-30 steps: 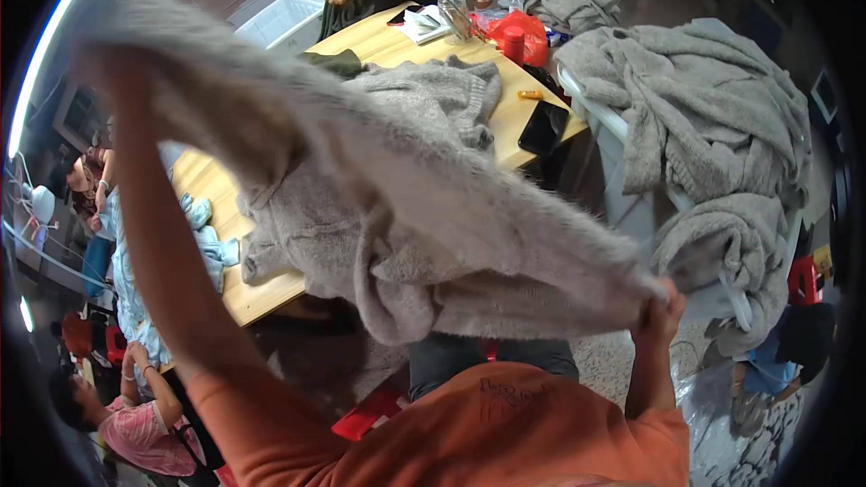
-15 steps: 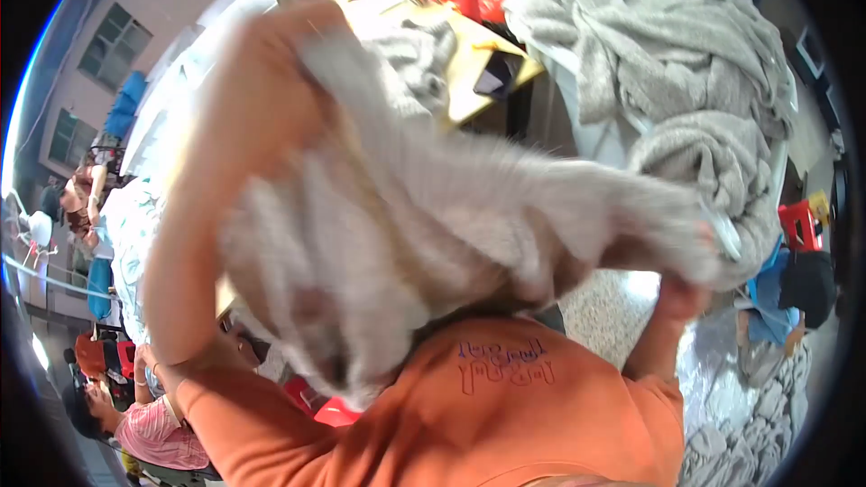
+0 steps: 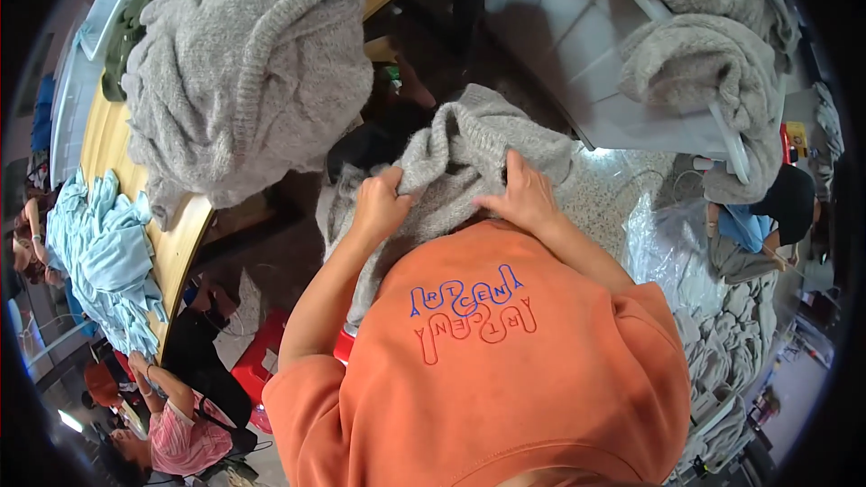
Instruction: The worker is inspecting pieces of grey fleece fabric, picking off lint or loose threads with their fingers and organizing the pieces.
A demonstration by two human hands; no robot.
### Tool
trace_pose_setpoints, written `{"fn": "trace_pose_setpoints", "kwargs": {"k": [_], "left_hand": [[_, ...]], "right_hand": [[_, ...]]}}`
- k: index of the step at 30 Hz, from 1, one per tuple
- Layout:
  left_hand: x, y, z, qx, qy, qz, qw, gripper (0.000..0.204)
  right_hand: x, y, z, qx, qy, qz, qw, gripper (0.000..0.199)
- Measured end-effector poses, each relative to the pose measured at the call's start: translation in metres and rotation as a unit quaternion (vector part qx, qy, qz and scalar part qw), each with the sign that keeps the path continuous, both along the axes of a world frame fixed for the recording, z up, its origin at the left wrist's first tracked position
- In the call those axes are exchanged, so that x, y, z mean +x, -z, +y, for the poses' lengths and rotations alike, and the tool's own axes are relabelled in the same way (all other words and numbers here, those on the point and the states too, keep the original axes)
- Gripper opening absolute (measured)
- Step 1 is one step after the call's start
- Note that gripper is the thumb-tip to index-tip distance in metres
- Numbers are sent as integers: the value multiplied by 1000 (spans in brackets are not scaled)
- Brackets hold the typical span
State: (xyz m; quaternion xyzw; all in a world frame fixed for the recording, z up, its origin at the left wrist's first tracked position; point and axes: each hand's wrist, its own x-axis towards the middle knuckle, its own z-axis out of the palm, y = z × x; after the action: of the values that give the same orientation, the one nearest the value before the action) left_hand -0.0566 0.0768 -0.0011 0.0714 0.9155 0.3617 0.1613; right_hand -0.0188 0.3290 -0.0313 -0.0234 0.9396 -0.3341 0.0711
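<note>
A grey knitted sweater [image 3: 474, 135] lies bunched over my lap, its ribbed edge folded up at the far side. My left hand [image 3: 383, 206] is closed on a fold at the sweater's left part. A little to the right, my right hand [image 3: 526, 196] grips the knit between thumb and fingers, with the back of the hand up. Part of the sweater hangs down beside my left forearm. My orange top covers the area just below both hands.
A big heap of grey knitwear [image 3: 253, 72] sits on the wooden table [image 3: 194, 224] at left, near light blue garments [image 3: 104, 257]. At right stands a pale bin [image 3: 577, 63] with grey knits [image 3: 704, 68] over its rim. Co-workers sit at lower left [image 3: 185, 433] and right [image 3: 753, 216].
The sweater, blurred and stretched across between my raised arms before, is now down on my lap. Both hands have come lower and closer together. The view has shifted.
</note>
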Motion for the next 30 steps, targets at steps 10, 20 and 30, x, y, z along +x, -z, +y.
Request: {"fn": "trace_pose_setpoints", "kwargs": {"k": [10, 20, 30], "left_hand": [[9, -14, 23, 40, 117, 68, 990, 10], [11, 0, -50, -69, 143, 141, 977, 22], [3, 44, -100, 416, -261, -215, 844, 25]], "right_hand": [[-44, -39, -34, -175, -222, 263, 922, 18], [-41, -34, -24, -303, -116, -81, 942, 15], [-75, 10, 31, -327, 131, 10, 936, 11]]}}
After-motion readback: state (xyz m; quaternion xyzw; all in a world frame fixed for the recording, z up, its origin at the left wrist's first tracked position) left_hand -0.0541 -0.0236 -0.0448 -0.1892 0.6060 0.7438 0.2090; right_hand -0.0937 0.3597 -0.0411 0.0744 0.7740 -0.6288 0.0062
